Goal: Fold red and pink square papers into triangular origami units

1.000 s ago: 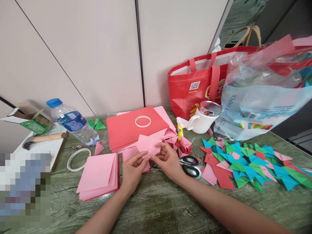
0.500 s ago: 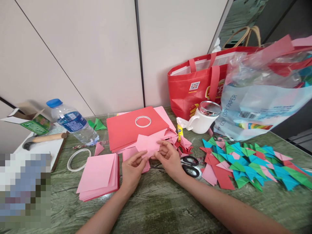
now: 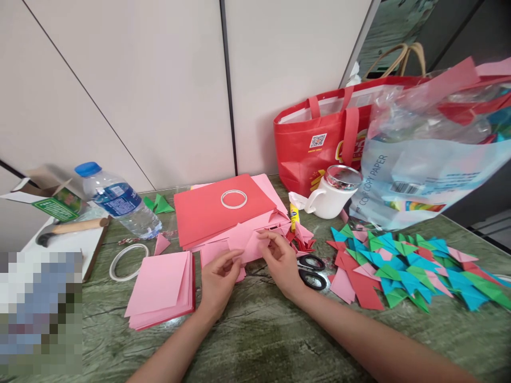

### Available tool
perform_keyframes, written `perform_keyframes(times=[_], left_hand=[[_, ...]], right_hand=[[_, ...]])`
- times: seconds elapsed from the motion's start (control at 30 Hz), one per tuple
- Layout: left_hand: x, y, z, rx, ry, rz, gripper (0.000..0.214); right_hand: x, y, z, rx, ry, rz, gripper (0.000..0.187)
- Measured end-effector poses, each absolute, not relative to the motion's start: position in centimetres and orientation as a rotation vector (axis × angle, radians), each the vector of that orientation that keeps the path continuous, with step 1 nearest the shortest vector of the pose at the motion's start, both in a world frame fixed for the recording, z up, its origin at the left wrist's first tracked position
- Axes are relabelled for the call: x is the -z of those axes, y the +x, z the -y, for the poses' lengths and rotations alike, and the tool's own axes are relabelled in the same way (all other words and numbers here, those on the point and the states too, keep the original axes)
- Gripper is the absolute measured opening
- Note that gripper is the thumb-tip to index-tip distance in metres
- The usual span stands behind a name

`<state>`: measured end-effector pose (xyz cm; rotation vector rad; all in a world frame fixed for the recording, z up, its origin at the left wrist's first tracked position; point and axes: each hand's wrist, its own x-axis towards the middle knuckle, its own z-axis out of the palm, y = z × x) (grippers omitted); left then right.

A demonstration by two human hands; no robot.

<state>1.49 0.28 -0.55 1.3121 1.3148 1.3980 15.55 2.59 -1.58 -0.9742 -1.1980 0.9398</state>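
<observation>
A small sheet of pink paper (image 3: pixel 249 246), partly folded, is up between my two hands above the middle of the table. My right hand (image 3: pixel 282 266) pinches its right side between thumb and fingers. At its lower left corner, my left hand (image 3: pixel 219 282) is closed in a pinch, thumb against fingertips. Below and behind it lie more pink sheets (image 3: pixel 211 250), partly covered by my left hand. To the left sits a stack of square pink and red paper (image 3: pixel 159 284). Scissors with black handles (image 3: pixel 312 279) rest right of my right hand.
Behind are red sheets (image 3: pixel 207 207) bearing a tape roll (image 3: pixel 233 199), a glue stick (image 3: pixel 294 217), a white mug (image 3: pixel 329 199) and a red bag (image 3: pixel 299 149). Folded coloured pieces (image 3: pixel 411 268) spread at right. Leftward stand a water bottle (image 3: pixel 120 199) and a hammer (image 3: pixel 75 227).
The pink paper has gone from spread out flat to partly folded over, its right part raised by my right hand. My left fingertips have shifted slightly at its lower left.
</observation>
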Motion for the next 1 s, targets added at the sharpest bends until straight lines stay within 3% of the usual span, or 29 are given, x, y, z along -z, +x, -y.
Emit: perform_keyframes(times=[0.2,0.33,0.67,0.87,1.0], left_hand=[[1.0,0.9,-0.5,-1.545,1.422,-1.428,0.013],[1.0,0.9,-0.6,-1.635,1.35,-1.422,0.019],[1.1,0.8,-0.4,-1.379,1.365,-1.425,0.025],[2.0,0.5,-1.0,-1.429,1.25,-1.435,0.027],[2.3,0.4,-1.0,-1.448,1.18,-1.439,0.028]], right_hand=[[1.4,15.5,-2.4,-0.893,-0.981,1.5,0.026],[1.1,15.4,-2.1,-0.897,-1.057,1.571,0.024],[1.2,15.4,-2.1,-0.998,-1.099,1.483,0.017],[1.7,15.6,-2.3,-0.975,-0.996,1.594,0.041],[1.9,15.5,-2.3,-1.019,-0.982,1.589,0.037]])
